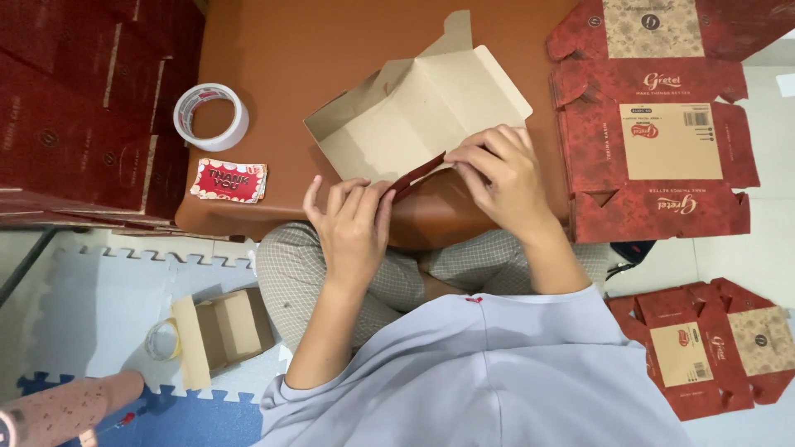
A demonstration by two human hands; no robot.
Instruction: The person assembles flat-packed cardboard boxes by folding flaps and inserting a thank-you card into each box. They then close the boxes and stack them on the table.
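Cardboard, plain brown inside and dark red outside, made up the half-folded box (418, 112) that lay on the brown table (290, 50) directly before the seated person; seen from the head camera, its flaps stood partly raised and its near edge hung over the table's rim above the person's lap; the left hand (354, 232) pinched the near red flap between thumb and fingers, and the right hand (498, 174) pressed its fingertips down on the same flap's fold, so both hands had hold of the box and neither was free; the board looked light and thin, stiff along its panels yet ready to bend at the scored creases, and I judged it best taken by the flap edges close to a crease, since a hard squeeze mid-panel might dent it; to the left sat a roll of clear tape (211, 116) and a small stack of red cards (230, 180); flat red box blanks (654, 124) lay at the right; a small open carton (224, 331) rested on the foam floor mat (99, 306).
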